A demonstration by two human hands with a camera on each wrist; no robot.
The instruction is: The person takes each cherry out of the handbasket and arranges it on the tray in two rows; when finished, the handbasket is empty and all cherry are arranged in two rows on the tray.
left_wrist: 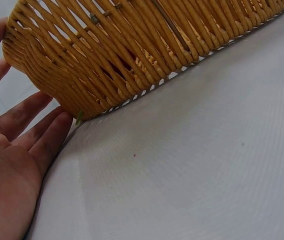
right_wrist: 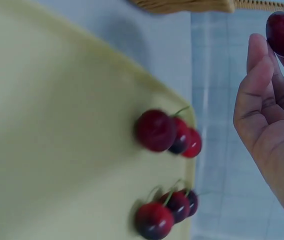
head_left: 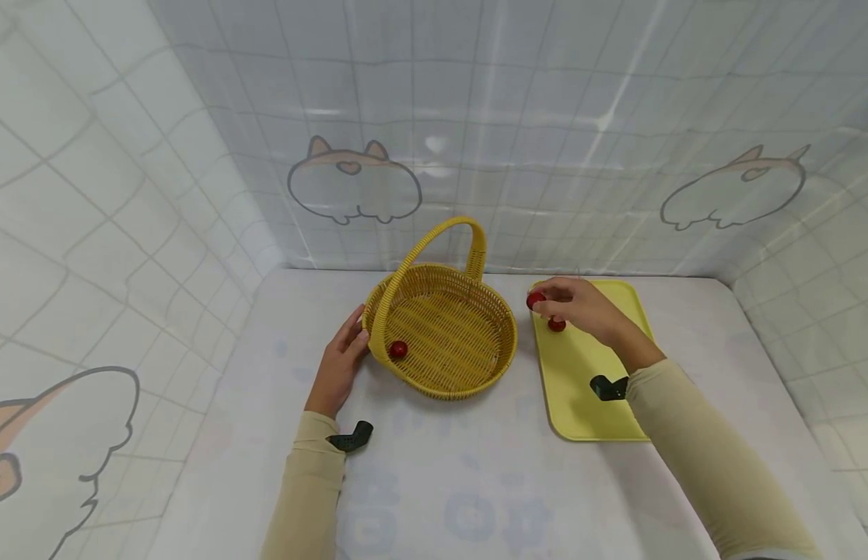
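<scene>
A yellow wicker basket (head_left: 448, 342) with a tall arched handle stands on the table, one dark red cherry (head_left: 398, 350) inside near its left wall. My left hand (head_left: 341, 362) rests against the basket's left side, its extended fingers touching the woven wall in the left wrist view. Over the far left corner of a yellow tray (head_left: 581, 397), my right hand (head_left: 581, 305) pinches a cherry (right_wrist: 283, 35) by its body, its green stem sticking out. Several more cherries (right_wrist: 155, 130) lie in two clusters on the tray, mostly hidden by the right hand in the head view.
The white table (head_left: 434, 482) meets a tiled-pattern curtain wall (head_left: 532, 155) just behind the basket and tray. Similar walls rise at the left and right. A strip of tabletop separates basket and tray. The basket's handle arches above its rim.
</scene>
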